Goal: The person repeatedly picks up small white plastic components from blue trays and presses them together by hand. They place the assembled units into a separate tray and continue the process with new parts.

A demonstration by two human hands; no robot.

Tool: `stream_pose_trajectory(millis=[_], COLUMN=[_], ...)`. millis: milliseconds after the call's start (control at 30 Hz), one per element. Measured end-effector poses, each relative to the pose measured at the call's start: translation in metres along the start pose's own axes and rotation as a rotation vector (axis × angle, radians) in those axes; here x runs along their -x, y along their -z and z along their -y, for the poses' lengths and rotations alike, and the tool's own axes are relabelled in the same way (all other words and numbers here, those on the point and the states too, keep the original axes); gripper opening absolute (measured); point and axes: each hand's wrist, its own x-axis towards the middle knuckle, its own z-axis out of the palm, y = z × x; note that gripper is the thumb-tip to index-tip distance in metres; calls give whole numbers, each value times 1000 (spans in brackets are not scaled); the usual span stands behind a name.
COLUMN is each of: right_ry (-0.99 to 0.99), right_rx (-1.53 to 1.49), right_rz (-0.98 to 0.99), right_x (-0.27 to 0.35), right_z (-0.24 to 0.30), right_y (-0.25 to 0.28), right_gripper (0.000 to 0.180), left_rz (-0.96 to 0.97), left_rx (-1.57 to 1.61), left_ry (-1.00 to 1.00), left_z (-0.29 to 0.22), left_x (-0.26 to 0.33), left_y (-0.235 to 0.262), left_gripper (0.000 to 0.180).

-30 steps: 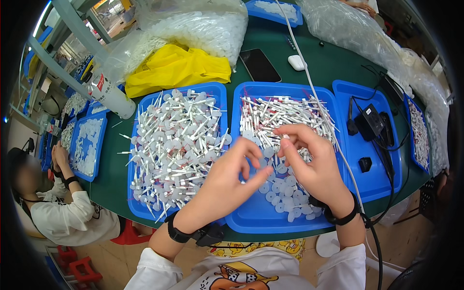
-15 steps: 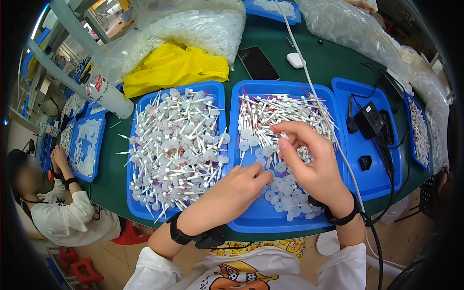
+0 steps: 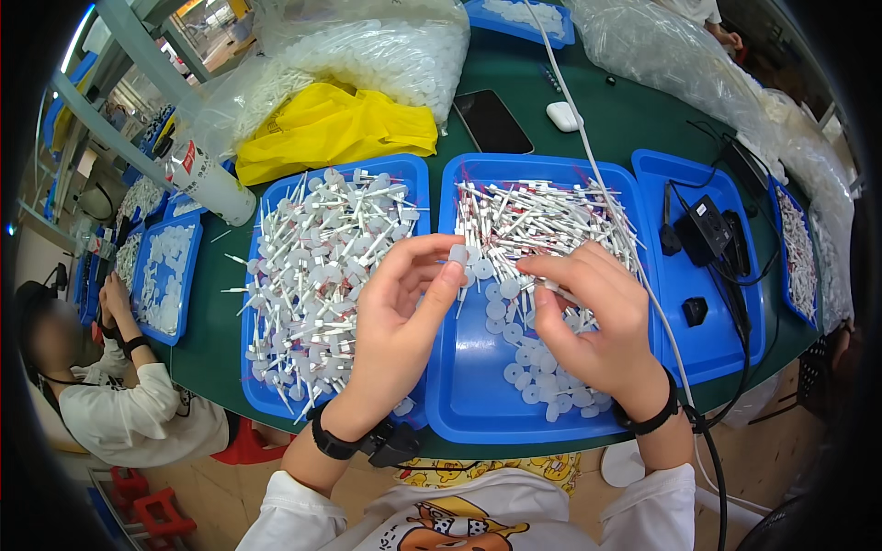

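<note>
While both hands are raised over the middle blue tray (image 3: 478,418), a small white round cap (image 3: 457,254) is pinched at the fingertips of the left hand (image 3: 401,321), so that grip is clamped on the cap. The right hand (image 3: 593,321) is curled just to the right of that grip, its thumb and forefinger drawn together on a thin white stick (image 3: 551,286); how firmly the stick is clamped cannot be told. Between and beneath the two grips, loose white caps (image 3: 533,367) are scattered across the tray's floor. Beyond the right grip, away from the person, a pile of white sticks with reddish tips (image 3: 542,216) is heaped in the far half of the same tray. To the left of the left grip, a second blue tray (image 3: 260,395) is filled with assembled sticks bearing caps (image 3: 317,262). To the right of the right grip, a third blue tray (image 3: 726,354) is occupied by a black power adapter (image 3: 703,230) and cables. Farther beyond the grips, a yellow bag (image 3: 331,129), a dark phone (image 3: 491,121) and a clear sack of white parts (image 3: 367,46) are laid on the green worktop (image 3: 625,119). Well to the left, a second person (image 3: 119,395) is seated at other trays.
</note>
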Motion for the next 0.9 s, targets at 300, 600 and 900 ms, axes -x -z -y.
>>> stream_pose_trajectory(millis=[300, 600, 900], right_ry=[80, 135, 172], right_rx=[12, 99, 171], right_rz=[40, 116, 166], right_x=[0, 2, 3], right_z=[-3, -3, -2], right_y=[-6, -7, -5], right_gripper=[25, 37, 43], left_rz=[128, 140, 127], left_rx=[62, 83, 88], left_ry=[63, 68, 91], left_z=[4, 5, 4], left_x=[0, 0, 0], left_y=[4, 4, 3], left_gripper=[29, 28, 27])
